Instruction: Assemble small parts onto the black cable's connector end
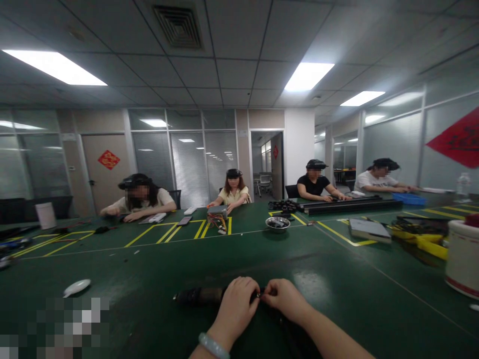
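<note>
A dark cylindrical tool (pixel 198 295) with a small bright tip lies on the green table, its tip pointing left. Wrapped over its right-hand end is my left hand (pixel 237 301), fingers closed, with a pale bangle (pixel 213 345) on the wrist. Close beside it, my right hand (pixel 285 299) pinches with thumb and forefinger. Between the two sets of fingertips a small shiny spot shows on something dark. What the right fingers pinch is too small and hidden to name. Below the right hand, a dark shape, possibly a cable, runs toward me and blurs into shadow.
A metal bowl (pixel 278 224) of dark parts stands ahead. A grey box with coloured wires (pixel 217 218) sits left of it. To the right are a book (pixel 369 230), a yellow tray (pixel 432 246) and a white bucket (pixel 462 262). A white spoon-like piece (pixel 77 287) lies left. Several people sit opposite.
</note>
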